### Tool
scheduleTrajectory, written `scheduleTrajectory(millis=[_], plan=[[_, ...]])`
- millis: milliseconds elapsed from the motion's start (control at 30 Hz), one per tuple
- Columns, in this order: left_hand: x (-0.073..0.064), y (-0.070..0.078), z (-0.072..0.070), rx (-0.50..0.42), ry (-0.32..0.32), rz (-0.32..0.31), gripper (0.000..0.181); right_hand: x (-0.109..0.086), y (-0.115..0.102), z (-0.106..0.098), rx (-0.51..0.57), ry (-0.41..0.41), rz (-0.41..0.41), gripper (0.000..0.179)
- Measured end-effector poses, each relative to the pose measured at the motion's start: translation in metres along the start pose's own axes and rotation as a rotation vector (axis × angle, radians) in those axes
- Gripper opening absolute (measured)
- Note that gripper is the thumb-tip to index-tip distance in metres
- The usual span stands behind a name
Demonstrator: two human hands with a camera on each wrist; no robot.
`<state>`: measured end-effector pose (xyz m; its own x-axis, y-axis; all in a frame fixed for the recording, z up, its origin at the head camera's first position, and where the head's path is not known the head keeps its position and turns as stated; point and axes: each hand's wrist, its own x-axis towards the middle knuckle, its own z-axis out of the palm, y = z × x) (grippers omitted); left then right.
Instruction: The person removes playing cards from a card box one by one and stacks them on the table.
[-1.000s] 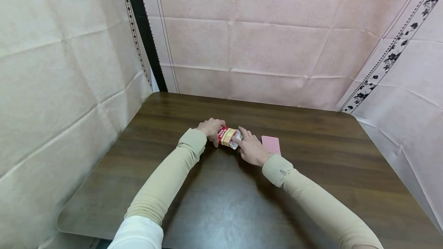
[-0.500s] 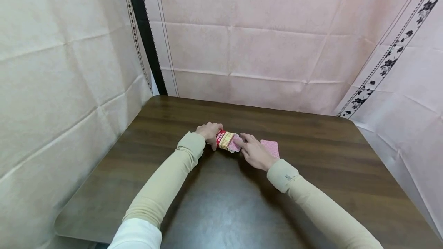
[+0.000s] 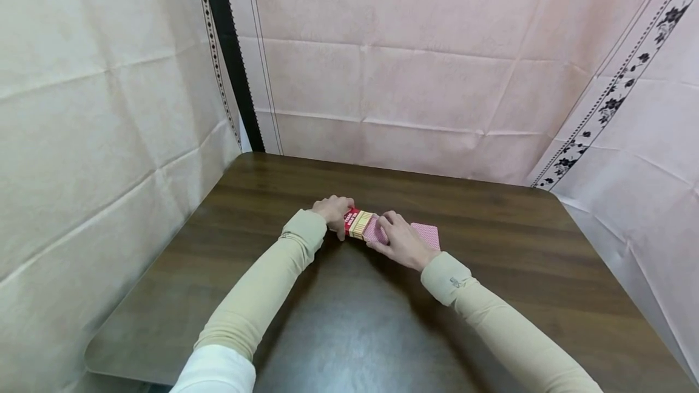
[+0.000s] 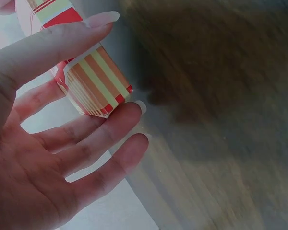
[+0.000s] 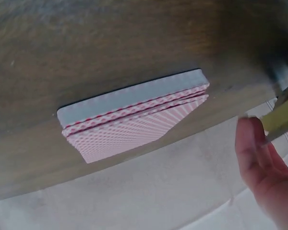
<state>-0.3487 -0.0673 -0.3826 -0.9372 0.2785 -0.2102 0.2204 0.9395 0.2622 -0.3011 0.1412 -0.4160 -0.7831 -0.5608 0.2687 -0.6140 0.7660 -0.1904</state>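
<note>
In the head view my left hand (image 3: 331,212) grips a red and cream striped card box (image 3: 357,223) just above the table. The left wrist view shows the thumb across the card box (image 4: 98,76), with fingers beneath it. Pink-patterned playing cards (image 3: 374,232) stick out of its right end. My right hand (image 3: 404,241) pinches these cards, thumb on the near side and fingers on the far side. Just right of that hand lies a deck of pink-backed cards (image 3: 428,235). Up close, the deck (image 5: 134,115) is a thick, slightly uneven stack on the wood.
A dark brown wooden table (image 3: 338,320) with rounded corners lies under both hands. Pale cloth sheets (image 3: 415,77) hang behind it and along its sides. A black strip (image 3: 229,47) runs down at the back left.
The cards have come out of the box's right end and protrude further now. My right fingers have gone from the box's mouth to a pinch on the cards. The loose deck stays put.
</note>
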Motion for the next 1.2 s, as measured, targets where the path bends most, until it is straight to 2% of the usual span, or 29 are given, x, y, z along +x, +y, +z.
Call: scheduleTrajectory(millis=[267, 433, 533, 700, 900, 1000, 1200], plan=[[-0.002, -0.008, -0.001, -0.002, 0.004, -0.039, 0.077, -0.01, 0.003, -0.01, -0.052, -0.047, -0.041, 0.049], [-0.002, -0.01, -0.004, 0.002, 0.034, -0.04, 0.077, -0.016, 0.009, -0.018, -0.065, -0.023, -0.033, 0.046], [-0.002, -0.01, -0.005, 0.004, 0.047, -0.04, 0.076, -0.017, 0.014, -0.021, -0.085, -0.008, 0.036, 0.048], [-0.001, -0.011, -0.007, -0.002, 0.057, -0.045, 0.076, -0.019, 0.024, -0.021, -0.157, -0.006, 0.207, 0.047], [-0.001, -0.013, -0.006, -0.011, 0.059, -0.051, 0.077, -0.024, 0.034, -0.02, -0.184, -0.042, 0.375, 0.04], [-0.003, -0.013, -0.005, -0.02, 0.06, -0.054, 0.076, -0.028, 0.037, -0.019, -0.196, -0.057, 0.439, 0.039], [-0.004, -0.013, -0.003, -0.013, 0.074, -0.057, 0.076, -0.033, 0.043, -0.013, -0.239, -0.09, 0.507, 0.043]])
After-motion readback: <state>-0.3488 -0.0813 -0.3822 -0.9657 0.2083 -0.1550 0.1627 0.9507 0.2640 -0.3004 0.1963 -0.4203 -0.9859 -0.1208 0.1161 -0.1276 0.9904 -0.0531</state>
